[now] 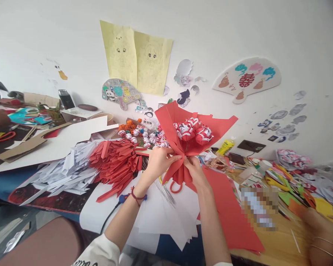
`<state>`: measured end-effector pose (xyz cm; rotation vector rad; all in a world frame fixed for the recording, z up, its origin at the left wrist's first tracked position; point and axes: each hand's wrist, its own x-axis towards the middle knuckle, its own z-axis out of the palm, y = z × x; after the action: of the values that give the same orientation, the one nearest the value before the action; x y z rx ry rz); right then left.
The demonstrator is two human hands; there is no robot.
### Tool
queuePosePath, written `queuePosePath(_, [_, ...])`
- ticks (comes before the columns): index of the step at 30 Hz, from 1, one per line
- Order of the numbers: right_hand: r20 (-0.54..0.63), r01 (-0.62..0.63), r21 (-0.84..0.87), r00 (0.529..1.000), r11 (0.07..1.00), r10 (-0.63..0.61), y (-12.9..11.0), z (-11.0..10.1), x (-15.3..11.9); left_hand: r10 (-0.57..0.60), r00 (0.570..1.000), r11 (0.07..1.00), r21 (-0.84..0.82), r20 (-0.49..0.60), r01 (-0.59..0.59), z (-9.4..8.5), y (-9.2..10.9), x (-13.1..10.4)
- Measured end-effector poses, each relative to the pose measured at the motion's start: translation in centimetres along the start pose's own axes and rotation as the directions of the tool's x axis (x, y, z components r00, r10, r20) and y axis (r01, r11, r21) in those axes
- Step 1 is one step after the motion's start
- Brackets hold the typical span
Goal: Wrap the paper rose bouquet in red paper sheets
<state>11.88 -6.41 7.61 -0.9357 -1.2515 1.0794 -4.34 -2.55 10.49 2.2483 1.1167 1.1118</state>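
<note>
A bouquet of red-and-white paper flowers (193, 130) stands upright in a red paper wrap (222, 127), gathered at its waist above the table. My left hand (162, 160) pinches the gathered paper from the left. On the other side, my right hand (194, 170) closes round the same waist. Pleated red paper flares out below my fingers. Beneath it are the red handles of scissors (175, 187), white sheets (169, 218) and a bundle of thin wires (165, 192).
Red paper strips (115, 162) and white strips (69, 170) lie at left. Large red sheets (224, 210) lie at right. Small paper flowers (152, 139) and a yellow bottle (226, 146) stand behind. Another person's hand (322, 232) is at the lower right.
</note>
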Motion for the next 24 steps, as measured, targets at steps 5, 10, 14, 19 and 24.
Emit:
queuePosePath(5, [0.076,0.005,0.016,0.997,1.0,-0.006,-0.1,-0.3,-0.5,-0.008,1.0,0.997,-0.075,-0.015,0.007,0.0,0.5,-0.7])
queuePosePath(10, [0.096,-0.016,-0.012,0.995,1.0,0.017,-1.0,-0.1,-1.1,-0.003,0.999,0.991,-0.136,-0.033,-0.002,-0.1,0.6,-1.1])
queuePosePath(14, [0.075,-0.009,-0.013,0.997,1.0,0.01,-1.3,-0.1,-1.2,0.008,1.0,0.98,-0.197,-0.025,-0.013,-0.2,0.2,-1.3])
queuePosePath(19, [0.062,0.036,0.0,0.997,0.999,-0.036,-0.8,-0.4,-1.2,0.028,1.0,0.972,-0.234,0.003,-0.027,-0.2,0.2,-1.9])
queuePosePath(24, [0.068,0.049,-0.018,0.997,0.999,-0.048,-0.5,-0.4,-1.3,0.022,1.0,0.966,-0.257,-0.016,-0.025,0.6,0.2,-2.2])
